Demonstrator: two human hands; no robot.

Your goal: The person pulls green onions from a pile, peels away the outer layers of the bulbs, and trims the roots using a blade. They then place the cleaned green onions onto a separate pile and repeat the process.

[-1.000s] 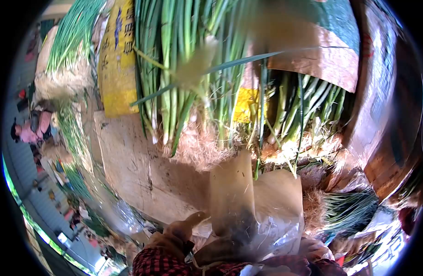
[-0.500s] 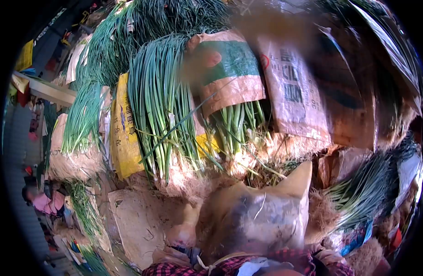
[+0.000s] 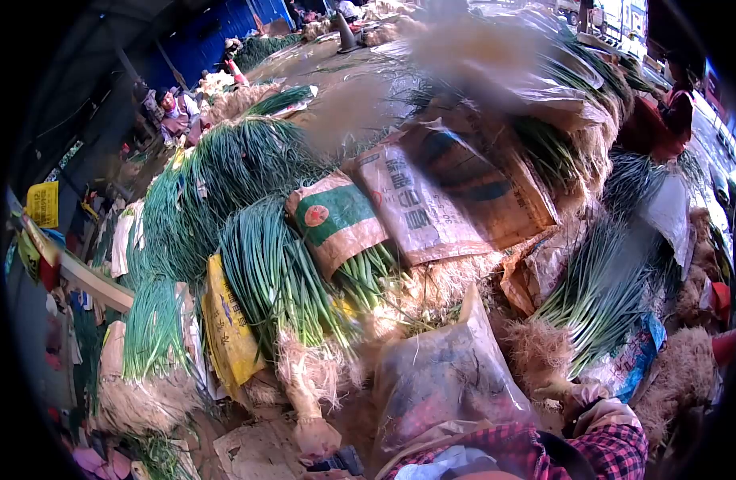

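My left hand point(image 3: 302, 396), in a pale glove, reaches up to the pale roots point(image 3: 313, 366) of a bundle of long green onions point(image 3: 264, 256). Its fingers blend into the roots, so their grip cannot be made out. At the lower right, my right hand point(image 3: 556, 390) is beside the root end of another green onion bundle point(image 3: 600, 296); its fingers are small and unclear. Between my arms a cloudy plastic apron or sheet point(image 3: 444, 376) covers my lap.
Printed paper sacks point(image 3: 420, 200) and a green-banded sack point(image 3: 336, 220) cover more onions ahead. A yellow sack point(image 3: 230, 332) lies left of the near bundle. One person point(image 3: 180, 116) is at the upper left, another point(image 3: 673, 116) at the upper right. A pale beam point(image 3: 92, 282) juts in at left.
The view has tilted up and swung right, bringing the far floor and other people into sight. My right hand now shows at the lower right. My left hand remains near the onion roots.
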